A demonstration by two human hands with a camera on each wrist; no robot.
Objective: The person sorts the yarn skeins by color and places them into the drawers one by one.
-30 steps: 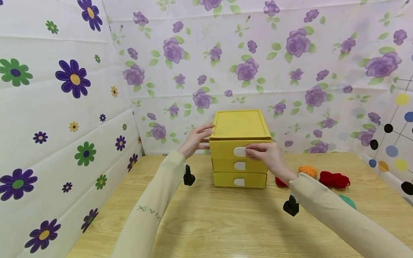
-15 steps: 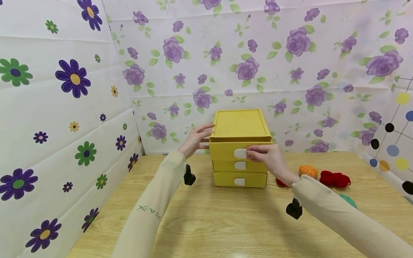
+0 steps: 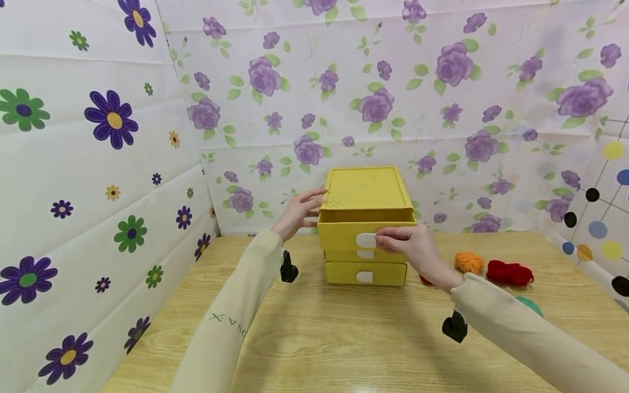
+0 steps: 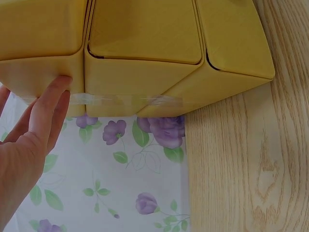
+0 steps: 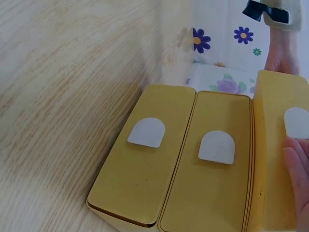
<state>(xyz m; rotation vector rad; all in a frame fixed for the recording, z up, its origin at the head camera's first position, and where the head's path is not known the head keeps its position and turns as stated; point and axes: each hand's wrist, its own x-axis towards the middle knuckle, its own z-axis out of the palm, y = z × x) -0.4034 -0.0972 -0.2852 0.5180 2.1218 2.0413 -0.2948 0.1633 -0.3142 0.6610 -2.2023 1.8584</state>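
A yellow three-drawer box stands on the wooden table near the back wall. Its top drawer is pulled partway out, with a gap showing under the lid; the two lower drawers sit flush in the right wrist view. My right hand pinches the edge of the top drawer's white tab between thumb and fingers. My left hand rests its straight fingers against the box's left side near the top; in the left wrist view the fingertips touch the yellow side wall.
Right of the box lie an orange yarn bundle, a dark red yarn bundle and a green piece partly behind the right sleeve. A bit of red shows behind the right hand. Flowered cloth walls stand at the back and left.
The top drawer has slid out toward me, from nearly closed to partly open, with my right hand on its tab moving nearer and slightly down. My left hand has stayed in place.
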